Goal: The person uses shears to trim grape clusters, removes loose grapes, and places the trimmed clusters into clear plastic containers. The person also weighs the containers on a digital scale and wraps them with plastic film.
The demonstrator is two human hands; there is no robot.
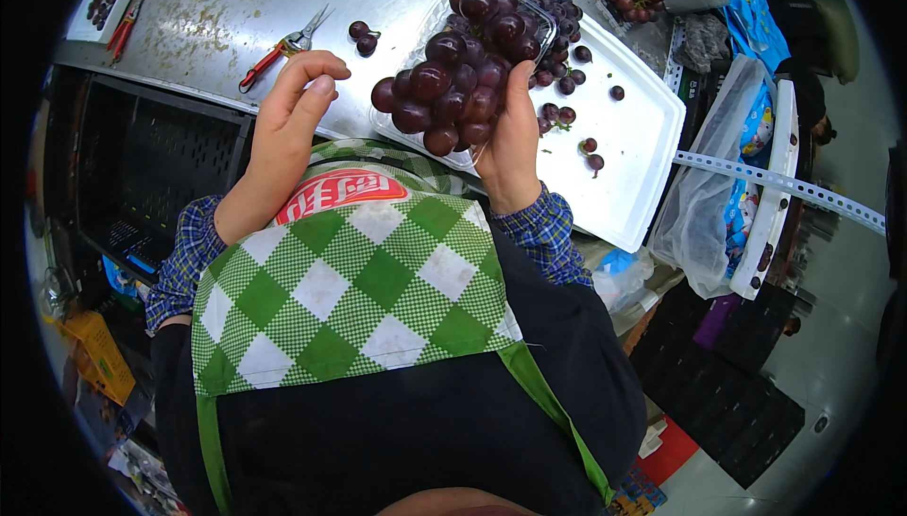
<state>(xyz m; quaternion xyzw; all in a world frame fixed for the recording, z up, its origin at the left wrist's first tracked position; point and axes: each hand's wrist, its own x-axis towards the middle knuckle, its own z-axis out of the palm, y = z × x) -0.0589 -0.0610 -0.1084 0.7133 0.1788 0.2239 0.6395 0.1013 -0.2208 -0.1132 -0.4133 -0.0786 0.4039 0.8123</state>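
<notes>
A clear plastic container (424,25) heaped with dark red grapes (453,80) is tilted in front of me above the metal table. My right hand (516,137) grips its right side, the thumb against the grapes and the other fingers hidden behind. To the left of the grapes, my left hand (290,115) is raised with nothing in it, thumb and index finger slightly parted. Just beyond that hand lies a pair of red-handled pruning shears (287,48), blades pointing away. Two loose grapes (364,39) rest on the metal between the shears and the container.
A white foam tray (623,161) on the right carries bunches and loose grapes. Another pair of red-handled shears (124,30) lies far left beside a white tray (88,16) of grapes. A black plastic crate (163,140) sits below the table's left edge. A perforated metal bar (779,186) juts out right.
</notes>
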